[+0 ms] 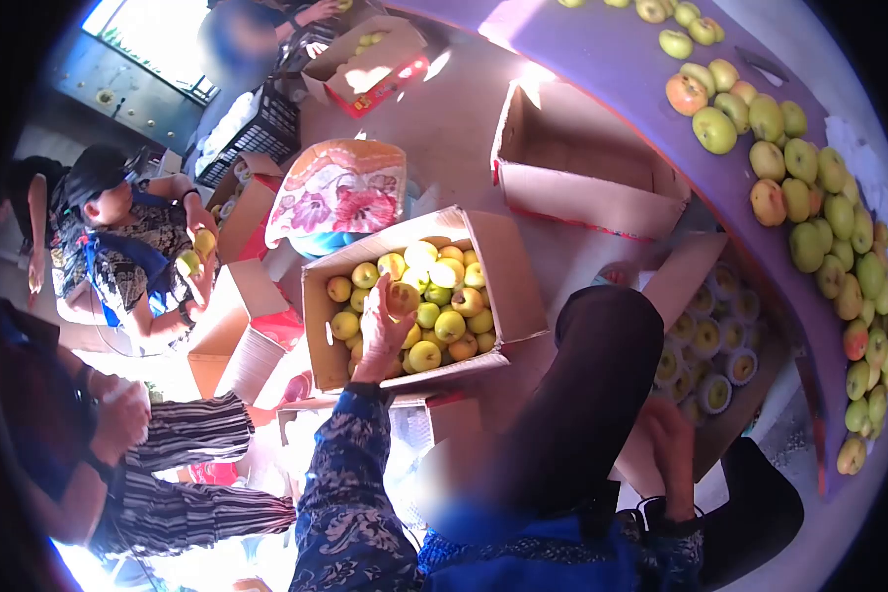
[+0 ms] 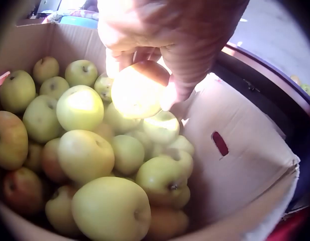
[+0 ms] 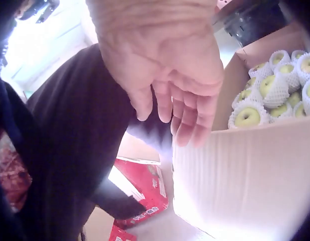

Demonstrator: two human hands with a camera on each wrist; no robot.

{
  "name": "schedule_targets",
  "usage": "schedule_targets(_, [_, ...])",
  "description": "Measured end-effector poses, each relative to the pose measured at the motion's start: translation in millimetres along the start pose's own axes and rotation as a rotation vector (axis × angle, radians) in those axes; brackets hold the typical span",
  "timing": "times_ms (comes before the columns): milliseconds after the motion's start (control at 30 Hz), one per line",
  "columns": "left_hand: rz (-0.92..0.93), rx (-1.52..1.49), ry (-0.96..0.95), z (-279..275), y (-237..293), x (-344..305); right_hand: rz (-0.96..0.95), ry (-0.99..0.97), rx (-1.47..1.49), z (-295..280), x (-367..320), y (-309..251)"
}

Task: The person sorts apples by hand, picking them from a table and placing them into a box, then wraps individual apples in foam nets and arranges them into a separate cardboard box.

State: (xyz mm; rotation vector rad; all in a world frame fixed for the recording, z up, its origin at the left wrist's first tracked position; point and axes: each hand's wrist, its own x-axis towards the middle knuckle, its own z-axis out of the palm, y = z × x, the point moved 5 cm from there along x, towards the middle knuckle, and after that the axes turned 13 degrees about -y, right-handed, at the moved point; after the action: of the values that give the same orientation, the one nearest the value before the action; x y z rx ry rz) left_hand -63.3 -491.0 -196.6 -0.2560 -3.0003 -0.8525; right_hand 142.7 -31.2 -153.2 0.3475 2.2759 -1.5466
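My left hand (image 1: 381,333) pinches a yellow-green apple (image 2: 139,93) between thumb and fingers, above a cardboard box (image 1: 508,276) full of loose apples (image 1: 424,355). In the left wrist view strong sunlight washes out the front of that apple, and the left hand (image 2: 175,35) covers its top. Holding nothing, my right hand (image 3: 167,70) hangs with relaxed fingers beside another cardboard box (image 3: 245,170). That box contains apples in white foam nets (image 3: 247,116). In the head view the right hand (image 1: 669,444) is low beside my knee.
A purple table (image 1: 602,59) with many apples (image 1: 824,232) curves along the right. An open box (image 1: 587,202) stands by it. A cushioned stool (image 1: 340,197) is beyond the apple box. At left, a seated person (image 1: 128,237) holds apples, and someone in striped trousers (image 1: 192,434) is nearer.
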Motion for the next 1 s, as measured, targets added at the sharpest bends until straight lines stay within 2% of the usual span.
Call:
schedule_targets(100, [0.121,-0.151,0.138,-37,57,-22,-0.106,0.216,0.234,-24,0,-2])
schedule_targets(200, [0.099,-0.294,0.175,-74,144,-49,-0.226,0.389,0.321,-37,-18,-64])
schedule_targets(233, [0.114,-0.306,0.213,-87,176,-60,-0.262,0.366,0.349,-37,-26,-89])
schedule_targets(300, [0.347,-0.387,0.305,-99,225,-86,-0.317,0.289,0.405,-32,-44,-133])
schedule_targets(333, [0.544,-0.401,0.324,-102,249,-96,-0.288,0.183,0.38,-25,-51,-144])
schedule_targets(367, [0.744,-0.412,0.336,-103,273,-105,-0.304,-0.011,0.47,-14,-56,-157])
schedule_targets(433, [0.888,-0.418,0.312,-102,312,-124,-0.325,-0.379,0.655,12,-66,-181])
schedule_targets(500, [1.077,-0.455,0.244,-97,330,-140,-0.301,-0.317,0.56,30,-62,-171])
schedule_targets(567, [1.076,-0.445,0.208,-87,338,-153,-0.259,-0.475,0.952,36,-66,-155])
schedule_targets(600, [1.078,-0.442,0.189,-84,340,-156,-0.203,-0.434,0.986,40,-70,-164])
schedule_targets(700, [1.075,-0.312,0.123,-77,339,-164,-0.246,-0.54,0.862,40,-73,-153])
schedule_targets(767, [1.023,-0.309,0.103,-75,333,-164,-0.319,-0.454,0.428,38,-66,-144])
schedule_targets(833, [0.993,-0.354,0.117,-82,326,-163,-0.336,-0.476,0.386,41,-67,-149])
schedule_targets(900, [0.822,-0.357,0.057,-106,300,-157,-0.294,-0.598,0.745,46,-75,-158])
schedule_targets(933, [0.711,-0.227,0.037,-111,278,-154,-0.316,-0.609,0.844,45,-72,-152])
schedule_targets(1000, [0.433,-0.015,0.009,-108,205,-153,-0.361,-0.625,1.046,43,-63,-134])
